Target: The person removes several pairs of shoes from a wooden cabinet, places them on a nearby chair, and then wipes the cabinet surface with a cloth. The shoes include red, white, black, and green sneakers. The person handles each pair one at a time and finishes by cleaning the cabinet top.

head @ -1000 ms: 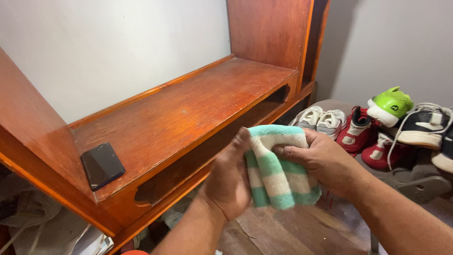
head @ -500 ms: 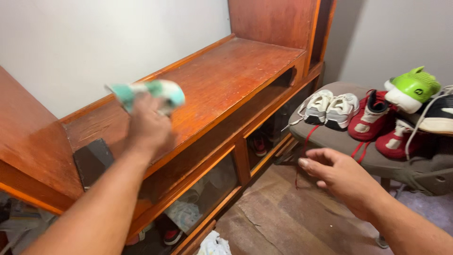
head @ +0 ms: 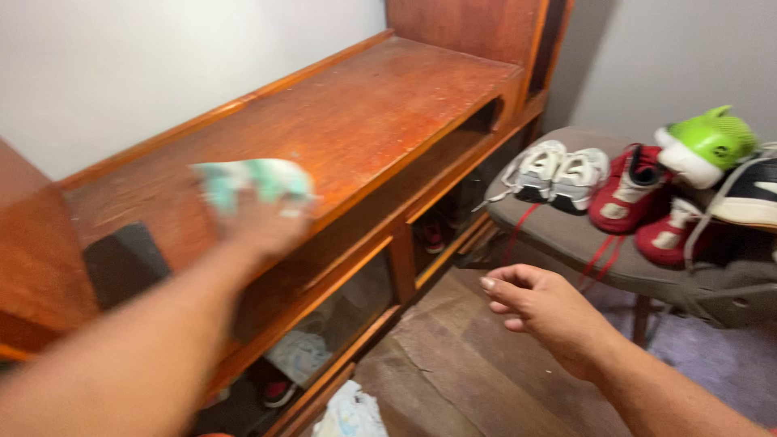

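Pressing a green-and-white striped cloth [head: 255, 182] onto the top of a reddish wooden shelf unit [head: 388, 105], the person's left hand [head: 263, 222] is bunched tightly around it, fingers clenched over the folds. The hand and cloth are blurred, so the exact grip is hard to read, but the cloth sits against the shelf surface near its front edge, towards the left end. Just left of the hand, a dark flat phone [head: 121, 260] lies on the same surface, close to the cloth but apart from it.

The right hand [head: 538, 303] hangs free over the wooden floor [head: 469, 380], holding nothing, fingers loosely curled and relaxed.

To the right, a padded grey stool [head: 566, 239] carries a row of shoes: a pair of white sneakers [head: 562, 171], a pair of red ones [head: 643, 194], and a bright green shoe [head: 704, 146] above them. Below the shelf top, open compartments hold more shoes and crumpled items, only dimly visible.

Wiping this surface well probably calls for keeping the cloth flat under the palm with even pressure, working in long overlapping passes along the grain towards the far right end. The phone lies in the way on the left, so the cloth should steer round it. The free hand could steady the unit's edge.
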